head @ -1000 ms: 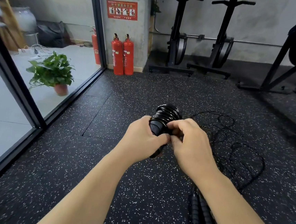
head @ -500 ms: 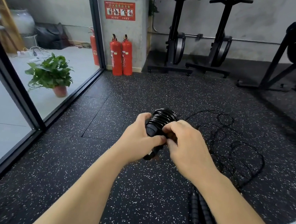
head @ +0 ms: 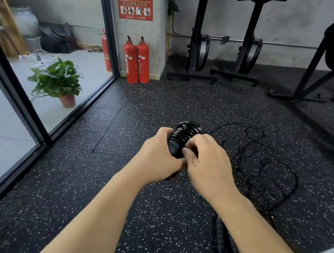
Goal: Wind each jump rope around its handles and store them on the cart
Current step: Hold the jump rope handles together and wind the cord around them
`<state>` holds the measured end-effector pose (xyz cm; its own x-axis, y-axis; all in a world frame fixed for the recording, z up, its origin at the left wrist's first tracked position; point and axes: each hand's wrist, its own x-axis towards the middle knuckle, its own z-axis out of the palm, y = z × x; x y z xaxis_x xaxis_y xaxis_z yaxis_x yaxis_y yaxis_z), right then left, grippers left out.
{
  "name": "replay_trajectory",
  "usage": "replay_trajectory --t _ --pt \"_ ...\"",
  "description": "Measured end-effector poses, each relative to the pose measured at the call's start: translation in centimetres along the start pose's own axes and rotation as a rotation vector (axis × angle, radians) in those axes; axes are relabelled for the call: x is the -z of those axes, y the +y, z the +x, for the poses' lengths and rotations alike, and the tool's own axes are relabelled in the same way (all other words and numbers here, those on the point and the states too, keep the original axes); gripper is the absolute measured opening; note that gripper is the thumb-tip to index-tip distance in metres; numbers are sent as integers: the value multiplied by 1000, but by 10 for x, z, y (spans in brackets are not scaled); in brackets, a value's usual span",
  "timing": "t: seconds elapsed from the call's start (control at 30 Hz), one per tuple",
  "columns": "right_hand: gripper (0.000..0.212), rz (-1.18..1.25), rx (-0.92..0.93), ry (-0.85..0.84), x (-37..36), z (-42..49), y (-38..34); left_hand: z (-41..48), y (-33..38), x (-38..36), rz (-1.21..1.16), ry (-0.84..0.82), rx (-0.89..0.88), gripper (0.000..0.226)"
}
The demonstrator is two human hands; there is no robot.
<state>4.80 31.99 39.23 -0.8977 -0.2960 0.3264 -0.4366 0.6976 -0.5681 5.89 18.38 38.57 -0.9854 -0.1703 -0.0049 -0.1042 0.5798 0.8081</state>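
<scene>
Head view: both hands meet near the middle, above the speckled floor (head: 77, 158).
Wound jump rope (head: 186, 132): a black bundle of coils, held in the air between the two hands.
Left hand (head: 157, 156): grips the bundle from its 9 o'clock side.
Right hand (head: 209, 163): thumb and fingers pinch the lower coils from 4 o'clock.
Loose jump rope (head: 260, 166): lies tangled on the floor at 3 o'clock from the hands.
Loose handles (head: 220, 237): side by side at 5 o'clock.
Change: the bundle stays almost where it was one second ago; the left fingers now reach higher along the coils.

Potted plant (head: 57, 80), two red fire extinguishers (head: 136, 61)
</scene>
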Motion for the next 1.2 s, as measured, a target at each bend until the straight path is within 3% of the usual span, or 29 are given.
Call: replay_trajectory --t 0.17,0.33,0.7,0.8,0.97,1.1,1.2 --pt "8 -183 24 89 8 -4 -4 -2 7 -1 43 35 -49 53" --pt "9 -156 57 124 6 -7 -6 -5 12 0 -58 30 -36 47" --pt "8 -249 128 -16 9 0 -8 -11 13 1 -52 13 -14 30" --pt "3 -135 50 8 7 4 -7 -10 14 -2 -33 2 -9 34" --pt "18 232 -55 -8 4 8 2 -9 18 -4 -95 20 -16 35" --pt "15 194 -22 -12 7 8 6 -7 17 -6 -74 28 -42 27" --pt "5 53 75 -112 18 10 13 -5 17 -3 -159 -15 -33 23"
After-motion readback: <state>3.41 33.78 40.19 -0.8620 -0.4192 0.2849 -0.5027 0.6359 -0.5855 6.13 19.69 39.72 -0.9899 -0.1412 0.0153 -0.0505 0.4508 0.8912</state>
